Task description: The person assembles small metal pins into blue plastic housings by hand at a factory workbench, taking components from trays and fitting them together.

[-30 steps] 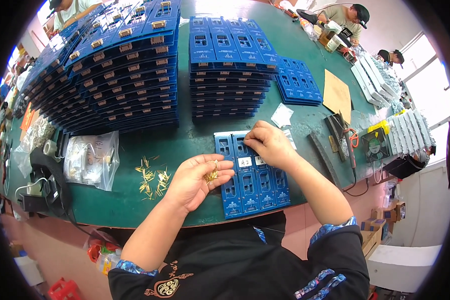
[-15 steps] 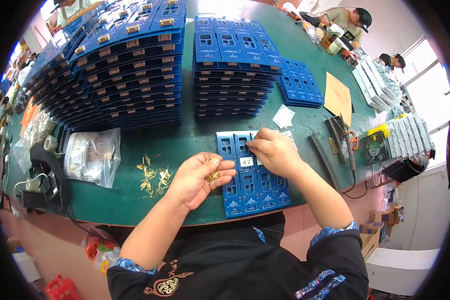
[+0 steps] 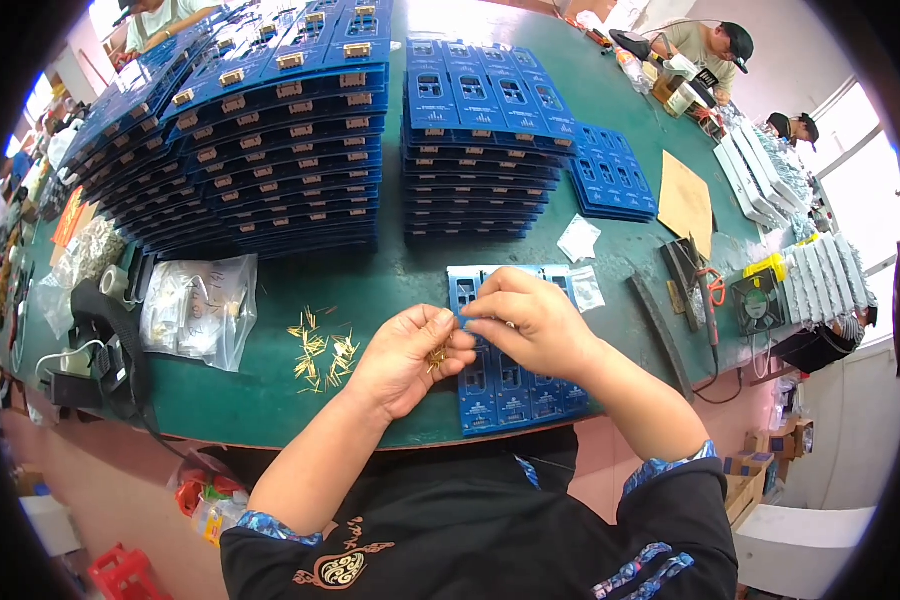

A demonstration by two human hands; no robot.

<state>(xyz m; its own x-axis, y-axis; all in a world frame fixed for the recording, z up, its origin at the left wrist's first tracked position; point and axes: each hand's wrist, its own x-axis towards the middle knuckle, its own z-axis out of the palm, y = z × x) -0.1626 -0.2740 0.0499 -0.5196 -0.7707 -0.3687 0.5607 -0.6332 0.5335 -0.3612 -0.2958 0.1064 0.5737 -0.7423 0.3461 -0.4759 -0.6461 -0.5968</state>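
Gold pins (image 3: 436, 361) lay in our left hand (image 3: 405, 362), which was turned palm up with its fingers half curled, like a small cup around the bunch. Our right hand (image 3: 538, 328) was bent, its thumb and first finger close together and right by the tips of the left one. Our fingers hid that spot, so we could not tell if it had a pin in its pinch.

More pins were in two loose heaps (image 3: 312, 350) on the green table (image 3: 270, 410), off to the left. Just under our hands, a blue board (image 3: 482, 412) lay flat near the table's edge, partly covered by them.

We thought the pins would be very light, hard and thin. They looked smooth, so they might slip or roll away, and a tight squeeze might bend one. The middle of a single pin seemed the best place to pinch. The board looked stiff and flat, so we would hold it by its outer edges, away from the little parts.
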